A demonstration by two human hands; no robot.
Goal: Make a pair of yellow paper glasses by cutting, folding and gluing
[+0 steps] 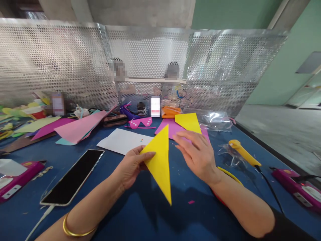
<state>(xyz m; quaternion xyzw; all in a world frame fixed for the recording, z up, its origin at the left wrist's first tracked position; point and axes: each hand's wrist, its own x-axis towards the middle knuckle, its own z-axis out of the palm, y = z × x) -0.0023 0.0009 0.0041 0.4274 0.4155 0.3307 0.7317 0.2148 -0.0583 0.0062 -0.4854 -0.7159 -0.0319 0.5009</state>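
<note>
My left hand [131, 165] pinches a yellow paper triangle [159, 164] by its left edge and holds it up over the blue table [140, 207]. My right hand [197, 152] hovers just right of the triangle, fingers stretched out flat and holding nothing. Its fingertips reach toward a pink sheet [170, 129] with a second yellow triangle [188, 122] lying on it. A white sheet [124, 140] lies behind my left hand.
A phone [72, 177] on a cable lies at the left. A yellow-handled tool [244, 153] and crumpled clear plastic sit at the right, with magenta devices [297, 187] at both table edges. Coloured paper sheets, pink paper glasses [140, 123] and a perforated metal screen [150, 63] stand behind; people sit beyond it.
</note>
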